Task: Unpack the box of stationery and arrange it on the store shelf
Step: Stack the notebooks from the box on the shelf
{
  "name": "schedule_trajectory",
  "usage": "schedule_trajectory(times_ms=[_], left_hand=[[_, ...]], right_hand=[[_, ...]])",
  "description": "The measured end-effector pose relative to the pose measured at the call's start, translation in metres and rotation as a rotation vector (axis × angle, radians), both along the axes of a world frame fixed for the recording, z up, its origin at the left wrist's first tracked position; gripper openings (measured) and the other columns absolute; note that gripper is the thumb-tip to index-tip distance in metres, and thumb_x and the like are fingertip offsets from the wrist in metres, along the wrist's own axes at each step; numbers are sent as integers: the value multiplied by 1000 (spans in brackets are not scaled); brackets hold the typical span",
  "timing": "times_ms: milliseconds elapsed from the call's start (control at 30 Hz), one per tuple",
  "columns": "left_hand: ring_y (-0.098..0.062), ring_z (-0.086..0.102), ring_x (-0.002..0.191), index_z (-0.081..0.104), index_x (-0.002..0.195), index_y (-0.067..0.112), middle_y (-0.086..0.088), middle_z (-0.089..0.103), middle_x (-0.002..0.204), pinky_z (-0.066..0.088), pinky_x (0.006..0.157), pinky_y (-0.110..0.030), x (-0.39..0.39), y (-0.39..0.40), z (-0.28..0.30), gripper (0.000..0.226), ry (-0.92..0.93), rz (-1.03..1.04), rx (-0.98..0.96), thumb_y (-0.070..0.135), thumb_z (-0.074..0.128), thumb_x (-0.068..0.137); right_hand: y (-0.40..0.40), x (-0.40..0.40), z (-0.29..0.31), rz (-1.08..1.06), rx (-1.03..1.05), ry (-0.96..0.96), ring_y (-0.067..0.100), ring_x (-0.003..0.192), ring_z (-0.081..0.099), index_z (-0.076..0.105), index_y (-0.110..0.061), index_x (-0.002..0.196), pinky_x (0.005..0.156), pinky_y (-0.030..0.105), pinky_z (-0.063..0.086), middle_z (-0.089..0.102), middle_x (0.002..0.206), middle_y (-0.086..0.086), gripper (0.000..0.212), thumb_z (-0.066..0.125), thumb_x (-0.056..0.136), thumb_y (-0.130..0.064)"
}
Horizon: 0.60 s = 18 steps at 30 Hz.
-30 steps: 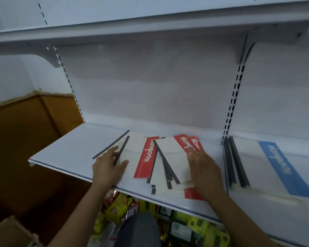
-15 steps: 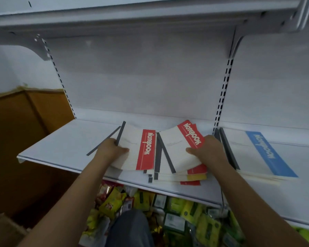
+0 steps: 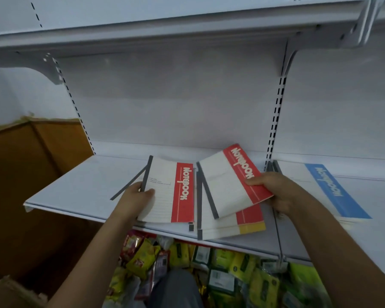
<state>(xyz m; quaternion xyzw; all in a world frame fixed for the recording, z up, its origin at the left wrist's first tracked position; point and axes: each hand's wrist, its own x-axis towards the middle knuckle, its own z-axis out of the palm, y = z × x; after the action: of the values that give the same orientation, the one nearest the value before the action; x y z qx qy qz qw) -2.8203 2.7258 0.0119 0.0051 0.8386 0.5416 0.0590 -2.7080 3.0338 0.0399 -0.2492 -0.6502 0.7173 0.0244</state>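
Currently I am arranging: left hand [image 3: 133, 202] gripping one red notebook [image 3: 168, 192], right hand [image 3: 276, 192] pinching another [image 3: 229, 181]; blue stack [image 3: 329, 190] placed at 3 o'clock.

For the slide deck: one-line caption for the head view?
Left hand and right hand each lift a red notebook off the shelf.

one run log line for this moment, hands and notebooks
left hand: grips red notebook | right hand: grips tilted red notebook | stack: on shelf

Shelf: white metal shelf [image 3: 80, 187].
Between hands: red-and-yellow notebook stack [image 3: 231, 225] lying flat.
Right of right hand [image 3: 276, 192]: blue-striped notebooks [image 3: 333, 192].
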Motion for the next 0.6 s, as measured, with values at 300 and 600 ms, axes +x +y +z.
schedule_trajectory(times_ms=[300, 600], left_hand=[[-24, 67, 100, 64, 119, 20, -3, 71, 108, 53, 93, -45, 7, 21, 23, 39, -39, -29, 154, 46, 43, 101], [-17, 71, 97, 58, 127, 14, -2, 71, 115, 58, 84, -34, 32, 86, 2, 33, -36, -211, 347, 18, 64, 94]], right_hand=[[-18, -11, 26, -189, -62, 286, 22, 76, 65, 63, -10, 105, 69, 36, 52, 70, 92, 7, 17, 64, 92, -19], [-64, -30, -19, -116, 396, 175, 21, 92, 66, 51, -22, 119, 88, 44, 55, 65, 105, -1, 31, 64, 91, -30]])
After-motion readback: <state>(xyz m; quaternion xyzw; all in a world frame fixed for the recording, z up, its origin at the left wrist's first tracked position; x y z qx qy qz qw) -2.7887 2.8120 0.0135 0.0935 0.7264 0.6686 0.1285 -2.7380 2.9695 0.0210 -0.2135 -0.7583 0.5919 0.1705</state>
